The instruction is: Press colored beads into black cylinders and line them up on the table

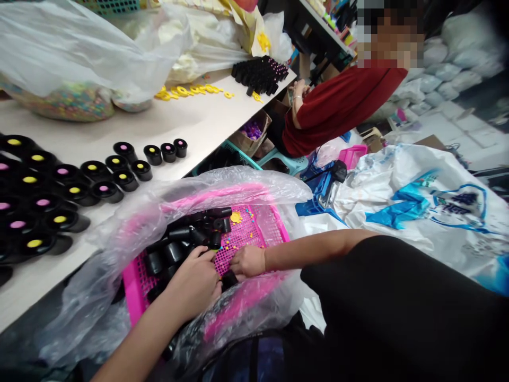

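Both hands reach into a pink plastic basket point(129, 289) lined round its rim with clear plastic. Black plastic cylinders point(174, 253) lie heaped in its left half. My left hand point(195, 282) rests over the near edge of this heap, its fingers bent; what lies under them is hidden. My right hand point(247, 262) reaches down to the basket floor with curled fingers, the tips beside a dark cylinder point(229, 279) and touching it, as far as I can see. Small coloured beads and a yellow flower-like piece point(236, 217) lie on the pink mesh.
On the white table point(159, 119) stand rows of black cylinders with pink or yellow centres point(75, 191). Bags of coloured pieces point(75, 101), yellow rings point(183, 91) and a dark cluster of cylinders point(256, 77) lie farther back. A person in a red top point(342, 106) sits beyond; white sacks point(417, 207) lie right.
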Available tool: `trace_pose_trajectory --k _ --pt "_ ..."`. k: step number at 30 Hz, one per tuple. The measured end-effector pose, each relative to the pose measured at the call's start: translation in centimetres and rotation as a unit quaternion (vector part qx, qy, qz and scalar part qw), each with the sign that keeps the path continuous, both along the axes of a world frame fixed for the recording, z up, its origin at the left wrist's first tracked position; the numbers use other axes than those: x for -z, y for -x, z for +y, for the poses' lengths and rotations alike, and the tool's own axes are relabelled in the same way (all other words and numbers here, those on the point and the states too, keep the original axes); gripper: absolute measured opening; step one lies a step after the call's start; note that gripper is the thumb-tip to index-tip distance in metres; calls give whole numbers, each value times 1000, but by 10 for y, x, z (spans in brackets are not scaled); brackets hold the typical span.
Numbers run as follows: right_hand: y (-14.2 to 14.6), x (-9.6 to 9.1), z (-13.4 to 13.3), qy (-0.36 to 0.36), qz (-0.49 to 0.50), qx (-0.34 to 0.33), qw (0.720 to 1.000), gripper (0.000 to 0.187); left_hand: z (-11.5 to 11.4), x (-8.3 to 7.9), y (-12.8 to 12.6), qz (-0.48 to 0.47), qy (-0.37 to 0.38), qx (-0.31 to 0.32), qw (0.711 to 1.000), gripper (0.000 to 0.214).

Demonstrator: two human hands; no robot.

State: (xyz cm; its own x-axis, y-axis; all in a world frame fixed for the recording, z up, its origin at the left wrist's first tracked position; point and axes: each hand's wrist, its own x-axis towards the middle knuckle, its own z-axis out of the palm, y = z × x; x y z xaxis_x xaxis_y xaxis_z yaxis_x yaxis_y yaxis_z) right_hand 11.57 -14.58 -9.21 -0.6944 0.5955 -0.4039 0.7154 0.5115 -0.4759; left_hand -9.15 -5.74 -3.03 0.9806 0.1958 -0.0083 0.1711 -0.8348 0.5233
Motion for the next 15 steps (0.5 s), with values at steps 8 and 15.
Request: trace_pose_trajectory --k 8,15 --pt "5 -17 -9 279 23 336 899 35 22 -12 -9 -80 66 10 995 27" --pt "6 -29 37 681 172 457 546 32 41 -30 11 -60 146 -28 987 25"
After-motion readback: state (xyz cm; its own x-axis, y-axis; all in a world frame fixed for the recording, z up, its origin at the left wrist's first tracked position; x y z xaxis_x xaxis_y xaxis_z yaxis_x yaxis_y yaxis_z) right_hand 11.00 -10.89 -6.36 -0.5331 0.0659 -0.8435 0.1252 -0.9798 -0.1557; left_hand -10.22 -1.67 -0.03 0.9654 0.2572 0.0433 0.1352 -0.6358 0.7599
